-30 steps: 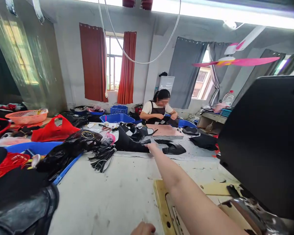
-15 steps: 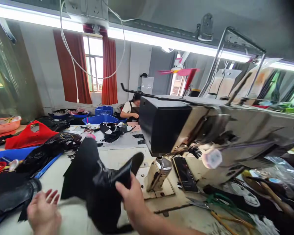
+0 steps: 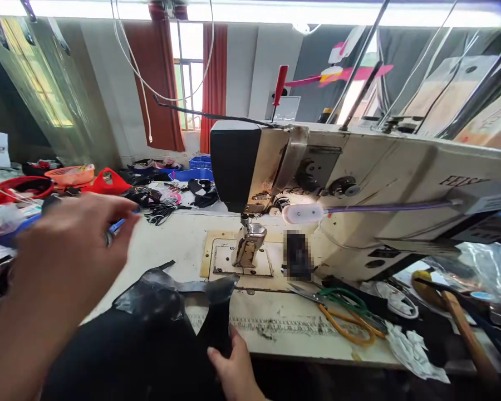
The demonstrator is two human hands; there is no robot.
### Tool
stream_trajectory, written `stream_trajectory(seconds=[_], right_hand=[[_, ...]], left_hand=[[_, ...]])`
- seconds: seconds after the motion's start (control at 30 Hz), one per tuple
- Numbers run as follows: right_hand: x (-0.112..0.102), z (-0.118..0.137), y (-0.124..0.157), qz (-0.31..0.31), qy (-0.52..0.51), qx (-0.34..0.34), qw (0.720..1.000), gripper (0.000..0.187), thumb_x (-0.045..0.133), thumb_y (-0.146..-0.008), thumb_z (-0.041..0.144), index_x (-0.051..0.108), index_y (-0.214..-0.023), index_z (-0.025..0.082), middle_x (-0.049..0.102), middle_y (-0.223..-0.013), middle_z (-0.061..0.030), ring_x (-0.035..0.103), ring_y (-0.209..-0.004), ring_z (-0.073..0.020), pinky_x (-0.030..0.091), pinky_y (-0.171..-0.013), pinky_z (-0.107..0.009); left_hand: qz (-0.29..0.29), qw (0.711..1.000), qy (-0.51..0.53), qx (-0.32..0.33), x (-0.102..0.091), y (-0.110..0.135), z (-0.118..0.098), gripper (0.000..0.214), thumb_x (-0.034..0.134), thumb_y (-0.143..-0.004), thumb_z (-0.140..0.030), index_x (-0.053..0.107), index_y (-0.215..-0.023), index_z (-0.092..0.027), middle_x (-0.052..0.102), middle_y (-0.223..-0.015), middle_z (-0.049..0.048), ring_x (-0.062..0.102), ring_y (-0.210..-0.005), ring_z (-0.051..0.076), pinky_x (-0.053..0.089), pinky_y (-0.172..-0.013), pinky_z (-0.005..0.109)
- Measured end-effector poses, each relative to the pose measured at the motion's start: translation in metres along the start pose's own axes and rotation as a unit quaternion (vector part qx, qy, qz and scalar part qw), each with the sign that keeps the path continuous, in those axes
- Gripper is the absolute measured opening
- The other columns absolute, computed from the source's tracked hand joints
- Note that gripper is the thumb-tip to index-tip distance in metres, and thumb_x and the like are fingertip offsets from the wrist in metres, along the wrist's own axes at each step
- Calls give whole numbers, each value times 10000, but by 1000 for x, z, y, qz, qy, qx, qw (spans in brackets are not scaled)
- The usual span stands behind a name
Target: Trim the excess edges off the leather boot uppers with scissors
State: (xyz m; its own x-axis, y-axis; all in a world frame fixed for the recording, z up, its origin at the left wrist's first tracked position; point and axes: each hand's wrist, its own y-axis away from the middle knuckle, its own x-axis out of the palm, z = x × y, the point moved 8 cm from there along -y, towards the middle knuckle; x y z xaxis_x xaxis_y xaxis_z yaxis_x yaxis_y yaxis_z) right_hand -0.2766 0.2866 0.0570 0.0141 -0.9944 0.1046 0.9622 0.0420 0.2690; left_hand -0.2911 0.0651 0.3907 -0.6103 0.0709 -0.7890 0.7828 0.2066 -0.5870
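the right hand pinches the black piece, the grip of the left hand can't be told, and this looks like positioning, calling for alignment near the sewing machine.

So left hand's up close, forearm angling in from bottom left, index finger and thumb bent toward each other. Right hand's way lower, gripping between thumb and fingers.

A sewing workshop: a sewing machine stands on a worktable, scissors beside it. Black material is in front, baskets behind at left.
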Motion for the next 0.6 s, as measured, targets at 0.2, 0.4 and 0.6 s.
stream_trajectory(seconds=[0.2, 0.4, 0.6], right_hand=[[-19, -18, 7, 25, 110, -7, 994, 161, 633, -652, 274, 547, -771, 208, 654, -793, -56, 632, -865, -268, 506, -801, -356], [-37, 43, 27, 14, 202, -183, 962, 178, 560, -747, 192, 530, -921, 179, 602, -844, -53, 598, -773, -204, 507, -711, -321], [7, 149, 60, 41, 432, -553, 711, 722, 705, -766, 363, 359, -1385, 227, 467, -1278, -159, 460, -1201, -320, 426, -1023, -453]], left_hand=[[409, 911, -32, -32, 173, 58, 26, 683, 848, -408, -328, 648, -1033, -138, 662, -1082, 161, 603, -1043, 370, 467, -886, 460], [395, 904, 65, -148, 230, 94, 80, 1109, 763, -452, -444, 352, -1384, -6, 538, -1310, 286, 490, -1260, 435, 444, -993, 476], [487, 711, 399, -313, 232, 122, 53, 629, 812, -471, -613, 661, -892, -171, 748, -802, 129, 715, -833, 378, 600, -732, 417]])
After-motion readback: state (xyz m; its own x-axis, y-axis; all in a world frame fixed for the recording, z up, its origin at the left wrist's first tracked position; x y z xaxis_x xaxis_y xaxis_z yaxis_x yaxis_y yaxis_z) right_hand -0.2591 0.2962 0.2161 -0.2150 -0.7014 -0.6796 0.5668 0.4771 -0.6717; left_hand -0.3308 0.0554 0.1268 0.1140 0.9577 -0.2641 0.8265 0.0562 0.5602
